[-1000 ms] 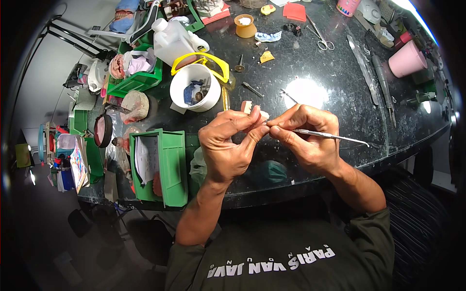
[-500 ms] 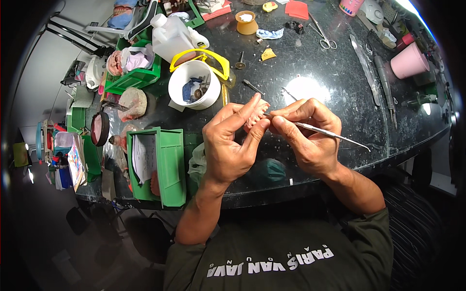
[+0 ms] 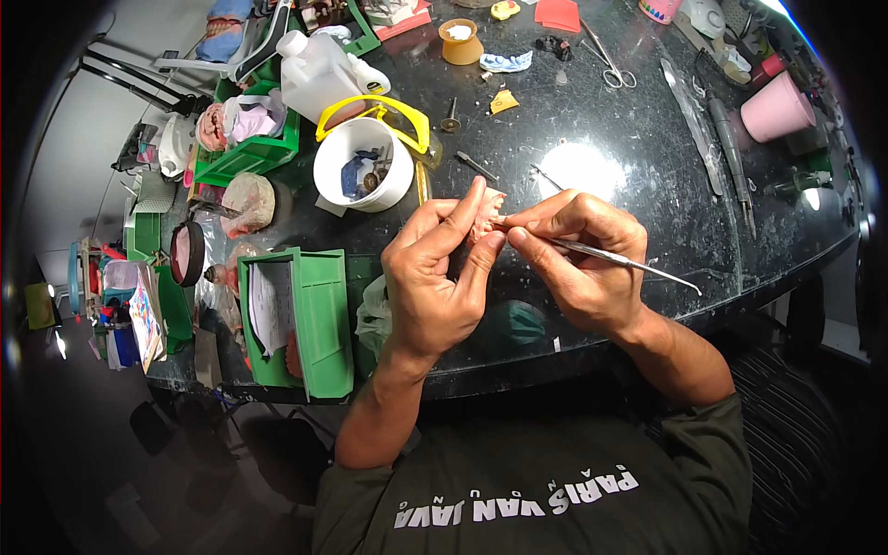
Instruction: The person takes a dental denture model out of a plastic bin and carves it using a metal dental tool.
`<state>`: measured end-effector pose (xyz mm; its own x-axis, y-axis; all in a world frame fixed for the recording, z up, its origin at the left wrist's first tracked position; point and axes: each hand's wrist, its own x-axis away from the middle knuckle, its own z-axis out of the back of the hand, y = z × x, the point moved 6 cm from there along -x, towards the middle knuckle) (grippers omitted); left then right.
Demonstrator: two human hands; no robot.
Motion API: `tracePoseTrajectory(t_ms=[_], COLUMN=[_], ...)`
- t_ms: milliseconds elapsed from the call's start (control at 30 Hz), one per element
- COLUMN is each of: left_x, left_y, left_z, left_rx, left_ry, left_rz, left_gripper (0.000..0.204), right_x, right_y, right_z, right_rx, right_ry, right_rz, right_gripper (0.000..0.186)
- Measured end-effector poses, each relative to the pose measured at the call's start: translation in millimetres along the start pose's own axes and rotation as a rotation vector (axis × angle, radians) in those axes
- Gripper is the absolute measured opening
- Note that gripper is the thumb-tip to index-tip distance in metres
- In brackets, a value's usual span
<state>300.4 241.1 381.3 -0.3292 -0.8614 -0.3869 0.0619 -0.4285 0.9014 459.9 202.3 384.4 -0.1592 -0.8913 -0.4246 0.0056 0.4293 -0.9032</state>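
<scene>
My left hand is closed on a pink dental piece with a row of teeth, held upright between fingertips and thumb. My right hand pinches a slim metal dental instrument; its working end is against or very close to the teeth, partly hidden by fingers, and its hooked far end points right. Behind my hands lie a short dark tool and another thin metal tool on the glossy black bench.
At left are a green bin with papers, a white tub, yellow goggles, a jug and cluttered bins. At back lie scissors and an amber pot. At right are a pink cup and a handpiece.
My left fingers have risen and turned the dental piece upright, showing its row of teeth. Both hands have shifted slightly left, the right one still holding the instrument at the piece.
</scene>
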Motion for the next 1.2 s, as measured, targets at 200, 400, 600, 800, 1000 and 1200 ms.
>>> tracePoseTrajectory(t_ms=[200,400,600,800,1000,1200], left_x=[2.9,0.7,2.6,3.0,2.4,2.6], left_y=[-7.2,-5.0,-5.4,-3.2,-3.4,-2.4], left_z=[0.9,0.2,-0.8,-1.5,-3.7,-2.8], left_rx=[0.054,0.141,0.118,0.099,0.204,0.283], left_ry=[0.069,0.032,0.003,0.080,0.077,0.181], left_rz=[0.022,0.061,0.055,0.078,0.165,0.149], left_gripper=[0.047,0.048,0.056,0.046,0.043,0.036], right_x=[-1.1,-2.4,-1.7,-2.3,-4.3,-2.4], right_y=[-0.8,-0.2,1.5,-2.9,-4.3,-1.3], right_z=[-0.6,1.6,1.6,0.5,3.5,4.1], right_rx=[-0.032,-0.060,-0.093,-0.034,-0.009,0.094], right_ry=[0.036,0.035,0.043,0.020,0.027,0.015], right_rz=[-0.058,-0.095,-0.124,-0.106,-0.143,-0.042], right_gripper=[0.011,0.006,0.007,0.009,0.009,0.011])
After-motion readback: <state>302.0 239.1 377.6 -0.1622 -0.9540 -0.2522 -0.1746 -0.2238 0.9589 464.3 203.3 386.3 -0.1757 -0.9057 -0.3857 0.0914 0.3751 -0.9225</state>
